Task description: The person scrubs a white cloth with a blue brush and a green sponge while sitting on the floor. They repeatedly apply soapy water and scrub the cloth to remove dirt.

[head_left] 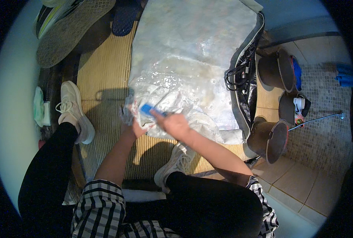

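A large pale grey bag (179, 68) lies flat before me, wet and shiny, with a zipper and black straps (236, 78) along its right side. Its near end is bunched into wet, bubbly folds. My right hand (175, 126) grips a blue brush (148, 109) over these folds; the brush's underside is hidden. At the left of the bunch, my left hand (137, 129) holds the bag's gathered edge, its fingers partly covered by wet, see-through material.
The bag rests on a ribbed yellowish mat (105, 71) between my shoes (75, 107). On the right stand dark buckets (267, 141), shoes (299, 104) and a thin metal pipe (316, 120) over mosaic tiles (322, 92). A large shoe sole (72, 35) intrudes at upper left.
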The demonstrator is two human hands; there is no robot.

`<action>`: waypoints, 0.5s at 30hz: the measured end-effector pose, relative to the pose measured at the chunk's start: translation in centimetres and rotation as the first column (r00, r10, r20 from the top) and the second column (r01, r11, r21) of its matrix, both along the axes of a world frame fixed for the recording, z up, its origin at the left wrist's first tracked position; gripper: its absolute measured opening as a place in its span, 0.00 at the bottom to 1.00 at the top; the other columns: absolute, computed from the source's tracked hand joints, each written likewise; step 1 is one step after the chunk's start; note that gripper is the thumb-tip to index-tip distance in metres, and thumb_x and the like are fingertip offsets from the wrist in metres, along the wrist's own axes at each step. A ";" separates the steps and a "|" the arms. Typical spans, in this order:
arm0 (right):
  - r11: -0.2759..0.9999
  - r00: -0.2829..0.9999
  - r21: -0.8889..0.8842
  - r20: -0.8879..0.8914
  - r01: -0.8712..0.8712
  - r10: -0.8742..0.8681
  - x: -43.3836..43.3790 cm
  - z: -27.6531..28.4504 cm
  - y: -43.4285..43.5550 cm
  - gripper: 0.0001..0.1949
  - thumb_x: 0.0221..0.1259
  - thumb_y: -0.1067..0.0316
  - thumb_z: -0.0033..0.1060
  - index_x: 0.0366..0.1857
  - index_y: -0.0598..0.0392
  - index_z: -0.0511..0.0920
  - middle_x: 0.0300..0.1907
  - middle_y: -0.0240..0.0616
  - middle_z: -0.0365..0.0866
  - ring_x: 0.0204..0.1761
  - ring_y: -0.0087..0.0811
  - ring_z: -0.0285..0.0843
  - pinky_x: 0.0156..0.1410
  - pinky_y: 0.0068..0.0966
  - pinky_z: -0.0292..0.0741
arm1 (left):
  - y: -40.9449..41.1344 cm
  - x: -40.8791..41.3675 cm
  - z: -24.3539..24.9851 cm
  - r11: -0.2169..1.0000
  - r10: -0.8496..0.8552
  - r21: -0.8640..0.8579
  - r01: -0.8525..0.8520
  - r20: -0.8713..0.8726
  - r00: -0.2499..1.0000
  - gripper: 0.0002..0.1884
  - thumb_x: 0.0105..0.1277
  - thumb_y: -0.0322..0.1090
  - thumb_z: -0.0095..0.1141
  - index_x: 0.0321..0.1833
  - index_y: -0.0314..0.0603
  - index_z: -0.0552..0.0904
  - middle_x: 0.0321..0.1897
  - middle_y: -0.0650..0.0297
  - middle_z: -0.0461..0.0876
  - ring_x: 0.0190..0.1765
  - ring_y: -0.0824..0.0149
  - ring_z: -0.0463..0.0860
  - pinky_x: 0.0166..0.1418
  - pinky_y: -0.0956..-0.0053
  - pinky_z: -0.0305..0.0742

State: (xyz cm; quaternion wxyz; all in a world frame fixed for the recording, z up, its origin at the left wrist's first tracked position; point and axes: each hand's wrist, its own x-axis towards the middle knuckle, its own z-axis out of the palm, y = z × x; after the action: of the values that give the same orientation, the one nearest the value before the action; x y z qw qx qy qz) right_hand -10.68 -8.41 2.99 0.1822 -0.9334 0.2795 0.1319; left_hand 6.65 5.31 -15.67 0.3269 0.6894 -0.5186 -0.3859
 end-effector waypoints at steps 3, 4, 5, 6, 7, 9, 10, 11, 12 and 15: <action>0.996 0.993 0.046 -0.086 -0.077 0.081 -0.9 -0.1 -2.5 0.28 0.74 0.53 0.49 0.77 0.32 0.59 0.29 0.46 0.82 0.24 0.40 0.82 0.22 0.38 0.76 | -1.0 -1.5 0.4 0.997 0.006 -0.077 -0.023 -0.213 0.977 0.69 0.51 0.51 0.76 0.81 0.39 0.31 0.81 0.44 0.41 0.82 0.48 0.44 0.84 0.54 0.37; 0.997 0.998 -0.059 -0.037 0.054 -0.057 -1.6 0.0 -3.5 0.26 0.74 0.54 0.49 0.75 0.34 0.63 0.28 0.46 0.83 0.23 0.42 0.82 0.23 0.40 0.76 | -1.3 -1.7 0.8 0.996 0.021 -0.082 -0.042 -0.247 0.969 0.69 0.52 0.48 0.76 0.81 0.39 0.31 0.81 0.45 0.41 0.82 0.48 0.43 0.84 0.56 0.36; 0.987 0.992 -0.099 -0.008 0.124 -0.125 -1.6 -0.1 -3.7 0.25 0.74 0.54 0.49 0.74 0.36 0.65 0.27 0.45 0.82 0.22 0.42 0.81 0.22 0.40 0.76 | -1.3 -2.0 1.3 0.978 0.049 -0.198 -0.069 -0.104 0.993 0.69 0.52 0.52 0.75 0.81 0.40 0.32 0.81 0.45 0.40 0.82 0.48 0.42 0.84 0.54 0.36; 0.970 0.981 -0.143 0.022 0.196 -0.195 -1.6 0.0 -4.1 0.24 0.74 0.54 0.49 0.73 0.37 0.66 0.25 0.44 0.82 0.20 0.42 0.81 0.22 0.40 0.75 | -1.4 -1.8 1.4 0.992 0.035 -0.120 -0.034 0.003 0.999 0.68 0.52 0.55 0.74 0.81 0.41 0.32 0.81 0.45 0.38 0.83 0.47 0.40 0.84 0.52 0.35; 0.946 0.963 -0.185 0.054 0.268 -0.262 -1.6 0.1 -4.3 0.23 0.74 0.54 0.49 0.71 0.39 0.67 0.24 0.44 0.82 0.19 0.42 0.80 0.22 0.40 0.75 | -1.3 -1.6 1.6 0.999 0.011 -0.039 -0.007 0.108 0.994 0.68 0.52 0.59 0.72 0.82 0.43 0.33 0.82 0.45 0.37 0.83 0.47 0.39 0.84 0.50 0.35; 0.980 0.980 -0.031 -0.017 0.195 -0.196 -0.7 0.5 -2.4 0.25 0.72 0.56 0.50 0.72 0.41 0.67 0.27 0.45 0.84 0.24 0.46 0.83 0.27 0.45 0.78 | -1.2 -0.9 1.7 0.997 -0.055 0.065 0.045 0.155 0.986 0.67 0.52 0.66 0.69 0.82 0.45 0.35 0.82 0.45 0.34 0.83 0.45 0.37 0.83 0.47 0.34; 0.999 0.999 -0.007 0.024 0.043 -0.043 -0.4 -0.2 -1.5 0.26 0.70 0.61 0.50 0.73 0.40 0.65 0.29 0.47 0.84 0.27 0.46 0.84 0.28 0.44 0.79 | -0.9 -0.4 0.9 0.993 -0.085 0.085 0.076 0.106 0.991 0.67 0.51 0.69 0.66 0.82 0.46 0.37 0.82 0.44 0.34 0.83 0.45 0.37 0.83 0.45 0.34; 0.994 0.992 0.006 0.071 -0.108 0.107 -0.2 -0.9 -0.8 0.28 0.69 0.65 0.49 0.74 0.40 0.63 0.31 0.48 0.84 0.29 0.46 0.85 0.29 0.43 0.80 | -0.6 -0.6 0.1 0.995 -0.060 0.079 0.053 0.085 0.995 0.65 0.51 0.70 0.65 0.82 0.46 0.41 0.82 0.45 0.37 0.83 0.45 0.40 0.83 0.45 0.36; 0.996 0.996 0.033 0.013 -0.087 0.086 0.5 -0.3 -1.2 0.28 0.69 0.66 0.49 0.74 0.39 0.63 0.30 0.47 0.84 0.29 0.45 0.85 0.30 0.42 0.81 | 0.3 -0.6 -0.9 0.996 -0.027 0.084 0.021 0.068 0.997 0.63 0.51 0.71 0.64 0.82 0.46 0.44 0.82 0.46 0.41 0.82 0.45 0.43 0.82 0.44 0.38; 0.982 0.988 -0.115 -0.021 0.149 -0.153 -0.5 0.3 -3.5 0.28 0.70 0.64 0.50 0.74 0.40 0.63 0.29 0.44 0.84 0.26 0.43 0.84 0.30 0.41 0.81 | -0.6 -1.3 -0.2 0.999 -0.016 0.044 0.005 0.255 0.967 0.60 0.52 0.73 0.62 0.81 0.46 0.50 0.80 0.48 0.50 0.81 0.46 0.51 0.82 0.44 0.42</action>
State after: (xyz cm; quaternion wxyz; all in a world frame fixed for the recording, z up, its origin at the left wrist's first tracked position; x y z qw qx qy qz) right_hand -11.17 -11.89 3.31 0.1342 -0.9163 0.3593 0.1157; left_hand 5.38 4.74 -15.88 0.2404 0.7373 -0.5519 -0.3066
